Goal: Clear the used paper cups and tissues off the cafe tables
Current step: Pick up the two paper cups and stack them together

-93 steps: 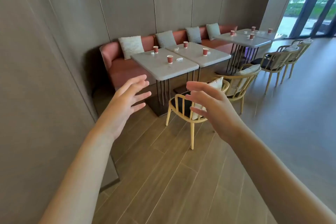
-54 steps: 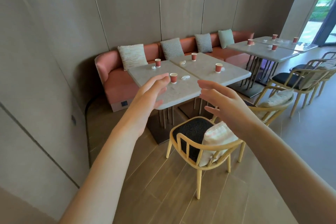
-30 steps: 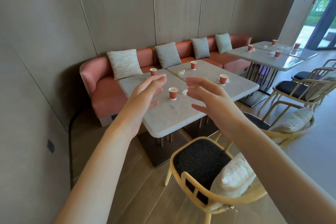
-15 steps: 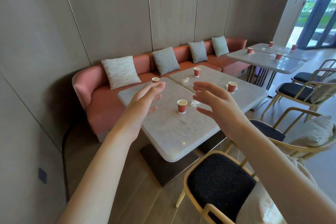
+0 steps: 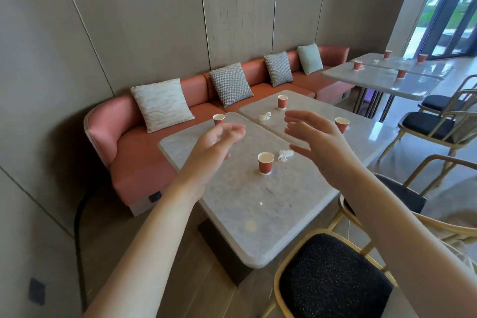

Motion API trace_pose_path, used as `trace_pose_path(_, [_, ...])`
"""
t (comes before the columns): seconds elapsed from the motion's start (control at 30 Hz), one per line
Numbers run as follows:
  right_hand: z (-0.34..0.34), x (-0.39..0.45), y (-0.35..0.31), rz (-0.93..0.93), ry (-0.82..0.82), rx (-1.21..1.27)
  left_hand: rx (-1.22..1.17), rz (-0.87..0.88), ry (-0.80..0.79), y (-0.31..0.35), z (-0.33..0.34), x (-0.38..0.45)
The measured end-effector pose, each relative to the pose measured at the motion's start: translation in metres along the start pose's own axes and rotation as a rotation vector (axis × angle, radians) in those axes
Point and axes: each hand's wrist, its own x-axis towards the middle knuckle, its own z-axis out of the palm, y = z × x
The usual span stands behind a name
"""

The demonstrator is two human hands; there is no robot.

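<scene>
Eight red paper cups stand on four grey marble tables; the nearest cup [image 5: 265, 166] is on the near table [image 5: 240, 204], a crumpled white tissue [image 5: 285, 155] at its 2 o'clock. The left hand [image 5: 215, 146] and right hand [image 5: 318, 147] hover spread, holding nothing. A black-seated wooden chair [image 5: 333, 279] stands at 5 o'clock.

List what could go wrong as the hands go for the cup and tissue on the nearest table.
1. The nearest cup stands upright between the open left hand and right hand; a careless reach might tip it, and whether it holds liquid cannot be told.
2. The crumpled tissue lies close beside that cup, so grabbing it could nudge the cup.
3. The chair stands against the table edge and may hamper leaning toward the far cup.
</scene>
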Motion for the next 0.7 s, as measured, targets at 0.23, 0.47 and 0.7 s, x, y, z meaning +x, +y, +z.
trace_pose_path(0.23, [0.007,0.109,0.023,0.032,0.076,0.025,0.064,0.011,-0.034,-0.015,-0.007,0.109])
trace_pose_path(0.47, [0.012,0.173,0.058,0.096,0.103,-0.020,0.088,-0.058,-0.050,-0.049,-0.007,0.181])
trace_pose_path(0.7, [0.003,0.208,0.092,0.152,0.191,-0.062,0.090,-0.074,-0.125,-0.077,0.011,0.243])
